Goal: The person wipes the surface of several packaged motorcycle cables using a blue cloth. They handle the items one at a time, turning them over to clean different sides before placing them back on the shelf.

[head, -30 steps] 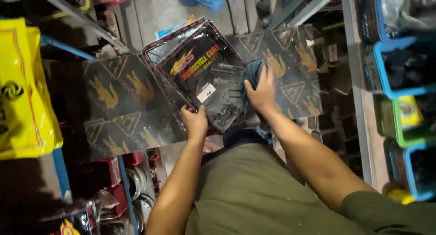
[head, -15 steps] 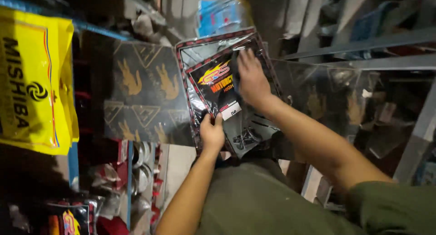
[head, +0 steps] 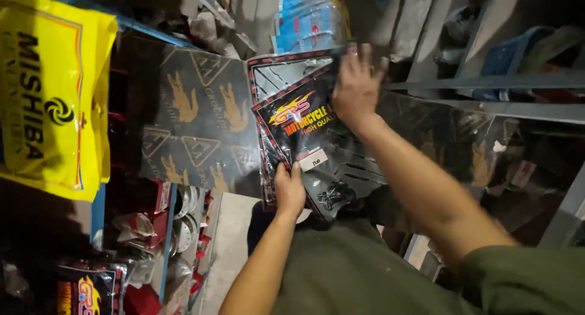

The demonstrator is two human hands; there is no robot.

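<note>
My left hand [head: 289, 191] grips the lower corner of a flat, clear plastic packet [head: 304, 132] with a black, red and yellow printed card and dark parts inside. A second similar packet [head: 274, 74] shows behind it. My right hand [head: 356, 86] lies flat on the packet's upper right corner with its fingers spread. Whether the right hand still has a cloth under it, I cannot tell. The packets sit over a black sheet [head: 195, 120] printed with gold animal figures.
A yellow plastic bag [head: 52, 95] hangs at the left. Red and silver packaged parts [head: 177, 217] fill shelves at lower left. A blue and clear packet [head: 308, 25] lies above. Grey metal shelf rails [head: 481, 83] and a blue crate [head: 509, 56] stand at right.
The view has swung right and the packet now looks larger and nearer. My right hand has slid up to the packet's top right corner. My left hand keeps its hold.
</note>
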